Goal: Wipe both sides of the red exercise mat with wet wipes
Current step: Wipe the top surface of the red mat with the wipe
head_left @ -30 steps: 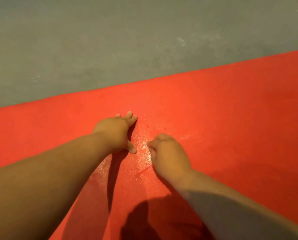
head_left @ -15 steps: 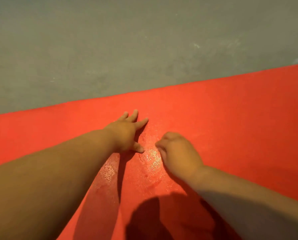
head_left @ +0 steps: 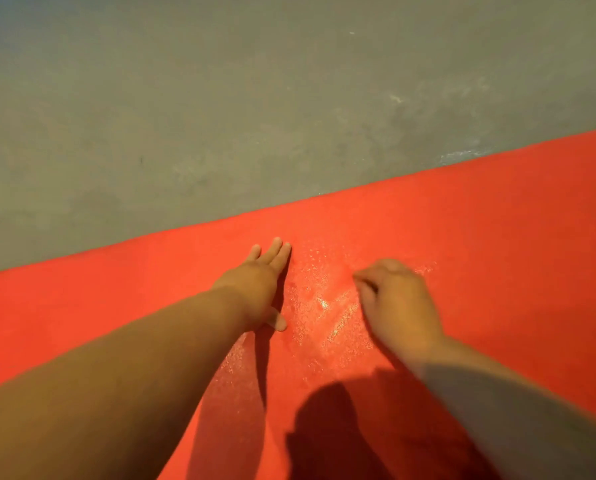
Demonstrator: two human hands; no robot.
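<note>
A grey concrete floor [head_left: 220, 98], mottled with pale scuffs, fills the upper part of the view.

Bright red-orange mat [head_left: 497, 237], plain, w/ a glossy pale-speckled wet patch [head_left: 324, 306] mid-frame; dark maroon shadows [head_left: 324, 427] at btm. Dull grey-olive floor [head_left: 220, 98], mottled, bluish tinge top-left, w/ whitish scuffs [head_left: 462, 155] nr mat edge.
</note>
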